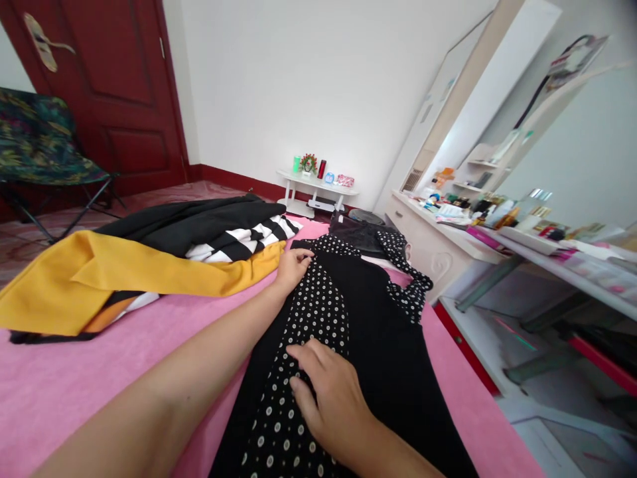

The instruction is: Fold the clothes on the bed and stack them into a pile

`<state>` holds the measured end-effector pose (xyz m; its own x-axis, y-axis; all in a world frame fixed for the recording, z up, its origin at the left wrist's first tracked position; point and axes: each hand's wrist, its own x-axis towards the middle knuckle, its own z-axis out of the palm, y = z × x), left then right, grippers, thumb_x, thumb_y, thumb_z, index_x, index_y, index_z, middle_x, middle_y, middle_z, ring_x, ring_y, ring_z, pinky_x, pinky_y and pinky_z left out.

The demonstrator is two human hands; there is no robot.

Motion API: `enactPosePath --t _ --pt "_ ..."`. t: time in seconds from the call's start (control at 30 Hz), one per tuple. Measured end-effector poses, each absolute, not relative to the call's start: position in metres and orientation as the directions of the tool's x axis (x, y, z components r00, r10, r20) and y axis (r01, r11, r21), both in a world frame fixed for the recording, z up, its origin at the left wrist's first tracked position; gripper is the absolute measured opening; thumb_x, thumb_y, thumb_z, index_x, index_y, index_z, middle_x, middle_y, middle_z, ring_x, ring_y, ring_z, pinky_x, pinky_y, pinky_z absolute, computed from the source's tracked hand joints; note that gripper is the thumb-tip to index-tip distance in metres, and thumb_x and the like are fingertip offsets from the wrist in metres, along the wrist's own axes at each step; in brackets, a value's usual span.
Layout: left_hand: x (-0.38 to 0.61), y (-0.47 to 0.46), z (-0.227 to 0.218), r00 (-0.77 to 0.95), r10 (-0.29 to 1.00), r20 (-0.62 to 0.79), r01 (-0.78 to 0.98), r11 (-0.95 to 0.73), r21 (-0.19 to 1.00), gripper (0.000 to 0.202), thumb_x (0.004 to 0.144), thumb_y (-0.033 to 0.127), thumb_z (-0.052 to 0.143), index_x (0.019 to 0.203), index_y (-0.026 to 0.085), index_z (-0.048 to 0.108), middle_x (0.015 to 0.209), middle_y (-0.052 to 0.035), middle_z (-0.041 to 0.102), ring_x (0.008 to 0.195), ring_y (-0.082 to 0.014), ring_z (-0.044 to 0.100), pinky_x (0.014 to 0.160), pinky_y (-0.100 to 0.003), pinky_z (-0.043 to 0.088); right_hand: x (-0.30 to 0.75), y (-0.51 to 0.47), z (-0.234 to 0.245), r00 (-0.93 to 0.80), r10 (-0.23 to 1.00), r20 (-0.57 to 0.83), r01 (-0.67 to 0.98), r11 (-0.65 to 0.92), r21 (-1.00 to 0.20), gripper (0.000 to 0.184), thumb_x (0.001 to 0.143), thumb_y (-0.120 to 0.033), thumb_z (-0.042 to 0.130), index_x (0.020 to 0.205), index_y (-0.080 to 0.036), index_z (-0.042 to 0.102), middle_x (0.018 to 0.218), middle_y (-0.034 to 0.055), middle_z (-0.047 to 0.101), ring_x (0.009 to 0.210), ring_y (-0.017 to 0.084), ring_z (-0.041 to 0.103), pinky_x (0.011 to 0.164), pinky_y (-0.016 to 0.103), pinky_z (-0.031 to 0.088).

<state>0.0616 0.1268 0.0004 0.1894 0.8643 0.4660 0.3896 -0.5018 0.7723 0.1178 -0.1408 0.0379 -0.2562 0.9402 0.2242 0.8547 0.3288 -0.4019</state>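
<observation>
A black dress (pixel 385 345) with a white-dotted panel lies spread on a pink bed cover (pixel 199 352). My left hand (pixel 292 269) is at the dress's upper left side, thumb and fingers pinched on the edge of the dotted cloth. Lower down, my right hand (pixel 333 392) rests over the dotted panel with its fingers apart and nothing held in them. One dotted sleeve (pixel 411 295) is folded out at the dress's right side. The dress's lower end runs out of the picture.
Left of the dress lie a yellow garment (pixel 149 269), black clothing (pixel 199 222) and a black-and-white piece (pixel 243 239). A dressing table (pixel 442 229) crowded with bottles stands at the right. A low white shelf (pixel 318 182) is against the wall; a folding chair (pixel 47 143) stands by the red door (pixel 114 86).
</observation>
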Motion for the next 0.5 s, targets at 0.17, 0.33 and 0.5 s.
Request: enactPosePath --t 0.17,0.33,0.5 --pt "0.054 0.121 0.001 0.131 0.799 0.587 0.398 -0.585 0.707 0.019 0.08 0.015 0.058 0.092 0.019 0.073 0.083 -0.0042 0.064 0.078 -0.018 0.059 0.078 -0.032 0.047 0.115 -0.14 0.035 -0.161 0.948 0.276 0.92 0.246 -0.306 0.049 0.085 -0.029 0.052 0.134 -0.023 0.045 0.145 0.0091 0.036 0.133 0.028 0.031 0.109 0.051 0.027" --pt "0.049 0.107 0.018 0.185 0.579 0.794 0.388 -0.785 0.483 0.024 0.086 0.015 0.05 0.096 0.021 0.07 0.091 -0.0045 0.061 0.087 -0.0173 0.057 0.082 -0.031 0.047 0.117 -0.139 0.033 -0.211 0.963 0.168 0.925 0.252 -0.284 0.056 0.091 -0.042 0.044 0.143 -0.026 0.033 0.155 0.0047 0.017 0.142 0.025 0.014 0.114 0.053 0.017" --pt "0.045 0.103 0.031 0.532 0.49 0.691 0.505 -0.838 0.207 0.027 0.081 0.013 0.048 0.09 0.023 0.072 0.113 -0.0047 0.061 0.111 -0.0232 0.05 0.099 -0.04 0.035 0.116 -0.139 0.037 -0.226 0.965 0.132 0.912 0.258 -0.319 0.058 0.09 -0.049 0.044 0.144 -0.027 0.033 0.155 0.0046 0.016 0.142 0.026 0.013 0.114 0.054 0.015"
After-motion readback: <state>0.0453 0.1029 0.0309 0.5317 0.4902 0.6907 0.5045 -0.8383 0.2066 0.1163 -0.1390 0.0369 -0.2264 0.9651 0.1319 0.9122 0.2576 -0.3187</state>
